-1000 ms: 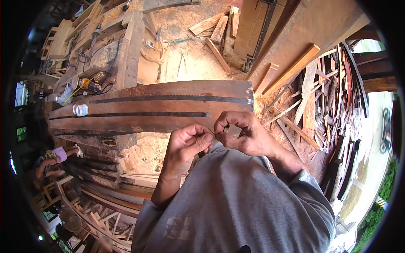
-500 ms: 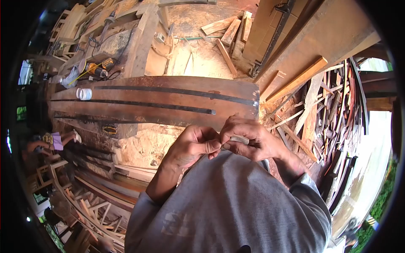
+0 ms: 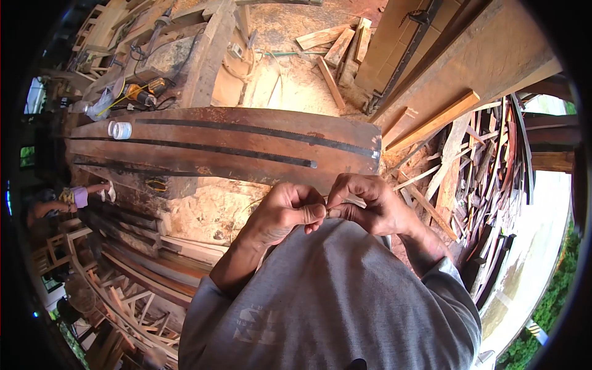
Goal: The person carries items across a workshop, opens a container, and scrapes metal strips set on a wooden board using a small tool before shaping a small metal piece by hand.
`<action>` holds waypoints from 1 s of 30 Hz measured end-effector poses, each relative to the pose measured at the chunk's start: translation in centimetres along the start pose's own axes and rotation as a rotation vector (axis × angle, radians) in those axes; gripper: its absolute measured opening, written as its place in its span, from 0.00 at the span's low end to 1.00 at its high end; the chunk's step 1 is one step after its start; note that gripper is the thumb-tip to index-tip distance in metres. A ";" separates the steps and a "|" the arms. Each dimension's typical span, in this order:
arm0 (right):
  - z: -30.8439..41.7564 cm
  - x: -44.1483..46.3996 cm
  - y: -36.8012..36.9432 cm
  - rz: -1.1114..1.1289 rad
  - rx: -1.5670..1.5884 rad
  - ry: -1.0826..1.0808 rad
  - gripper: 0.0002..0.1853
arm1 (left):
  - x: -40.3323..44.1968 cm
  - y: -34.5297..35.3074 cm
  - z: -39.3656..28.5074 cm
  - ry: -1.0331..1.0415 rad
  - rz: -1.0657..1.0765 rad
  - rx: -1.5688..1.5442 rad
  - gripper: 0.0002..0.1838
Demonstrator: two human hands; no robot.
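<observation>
My left hand [image 3: 290, 209] and my right hand [image 3: 364, 200] meet in front of my grey shirt [image 3: 345, 283], fingertips nearly touching. Both are closed in a pinch, thumb against the fingers. Whatever lies between the fingertips is too small to make out. Just beyond them is the end of a long brown wooden board [image 3: 246, 159]. Dark blade-like strips [image 3: 246, 127] with toothed-looking edges lie lengthwise on that board, one ending close to my hands.
A white-lidded jar [image 3: 121, 130] stands at the board's left. Behind it lie a yellow-black power drill [image 3: 140, 95] and a plastic bag. Offcuts [image 3: 338, 46] lie on the dusty floor, and scrap strips [image 3: 487, 160] pile up at right. Another person [image 3: 77, 197] is at far left.
The view has shifted slightly. My right fingers have lifted and arched a little, while both hands stay pinched together at the same spot.
</observation>
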State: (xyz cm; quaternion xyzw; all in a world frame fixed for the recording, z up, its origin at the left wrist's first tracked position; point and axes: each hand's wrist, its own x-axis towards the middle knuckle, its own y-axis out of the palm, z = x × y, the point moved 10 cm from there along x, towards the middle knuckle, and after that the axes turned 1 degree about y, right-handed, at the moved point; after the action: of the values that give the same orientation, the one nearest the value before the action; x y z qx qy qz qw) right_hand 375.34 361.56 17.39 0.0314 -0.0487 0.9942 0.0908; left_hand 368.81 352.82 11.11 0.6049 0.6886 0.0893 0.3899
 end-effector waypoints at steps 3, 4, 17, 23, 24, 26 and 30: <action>-0.7 -0.2 0.2 -0.022 0.114 0.078 0.04 | 0.0 -0.3 -0.4 0.024 -0.013 0.020 0.08; -1.2 -0.3 0.2 -0.042 0.206 0.113 0.04 | 0.0 -0.3 -0.6 0.014 -0.022 0.007 0.08; -2.7 -1.0 -0.8 -0.463 0.694 -0.076 0.05 | -6.3 6.3 -9.4 1.116 -0.619 1.122 0.15; -0.9 -0.3 -1.5 -0.451 0.519 -0.132 0.05 | -6.6 6.9 -10.2 1.149 -0.672 1.277 0.14; 0.1 0.0 -1.7 -0.416 0.373 -0.191 0.05 | -6.5 6.9 -10.2 1.147 -0.667 1.282 0.14; 1.4 0.4 -1.9 -0.393 0.232 -0.251 0.04 | -6.8 6.8 -10.2 1.203 -0.640 1.260 0.14; 3.0 1.0 -2.0 -0.359 0.077 -0.297 0.05 | -6.4 6.2 -9.9 1.199 -0.602 1.153 0.11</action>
State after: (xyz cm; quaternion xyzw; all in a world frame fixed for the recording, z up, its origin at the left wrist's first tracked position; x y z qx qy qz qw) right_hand 374.86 363.41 20.58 0.1888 -0.0174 0.9478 0.2565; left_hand 366.97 352.03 24.27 0.3517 0.8451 -0.0763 -0.3954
